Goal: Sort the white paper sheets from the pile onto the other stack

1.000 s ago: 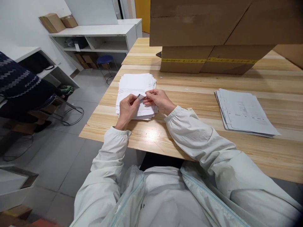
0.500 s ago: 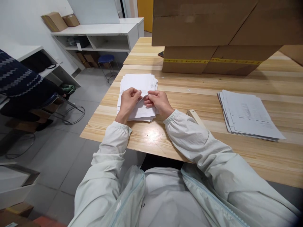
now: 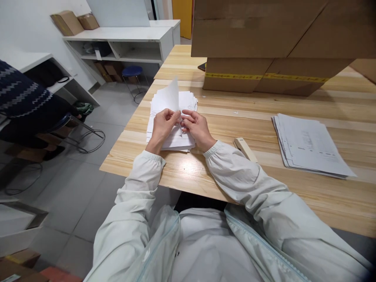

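White, thin paper sheet [image 3: 174,95], standing upward, pinched in left hand [image 3: 162,125], over uneven white paper stack [image 3: 187,99], left of frame centre. Right hand [image 3: 198,129] alongside, half-curled; cannot tell whether gripping paper.

White sheet [image 3: 172,94] raised, apparently bent, over untidy paper stack [image 3: 187,101].

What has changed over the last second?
A sheet now stands up above the stack at the left hand; earlier, it curled low there. The right sleeve covers less of the cream tool. Whether the right hand grips paper is unclear. The far-right papers and boxes stayed put.
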{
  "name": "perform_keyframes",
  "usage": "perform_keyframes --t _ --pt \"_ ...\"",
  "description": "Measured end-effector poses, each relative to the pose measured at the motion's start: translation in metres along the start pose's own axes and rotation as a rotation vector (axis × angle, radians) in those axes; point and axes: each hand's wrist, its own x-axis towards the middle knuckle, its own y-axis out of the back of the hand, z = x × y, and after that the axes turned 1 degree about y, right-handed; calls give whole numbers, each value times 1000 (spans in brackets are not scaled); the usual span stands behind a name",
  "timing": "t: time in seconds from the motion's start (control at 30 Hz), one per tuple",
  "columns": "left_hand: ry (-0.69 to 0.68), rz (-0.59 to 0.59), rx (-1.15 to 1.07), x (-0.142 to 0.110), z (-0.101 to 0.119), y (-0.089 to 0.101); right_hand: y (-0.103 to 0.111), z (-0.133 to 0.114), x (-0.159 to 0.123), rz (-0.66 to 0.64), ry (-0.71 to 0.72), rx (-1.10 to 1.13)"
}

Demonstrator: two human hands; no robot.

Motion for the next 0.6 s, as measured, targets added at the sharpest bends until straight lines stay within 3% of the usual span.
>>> perform_keyframes --t 0.6 --pt "-5 26 55 1 -5 1 6 9 4 -77 100 -45"
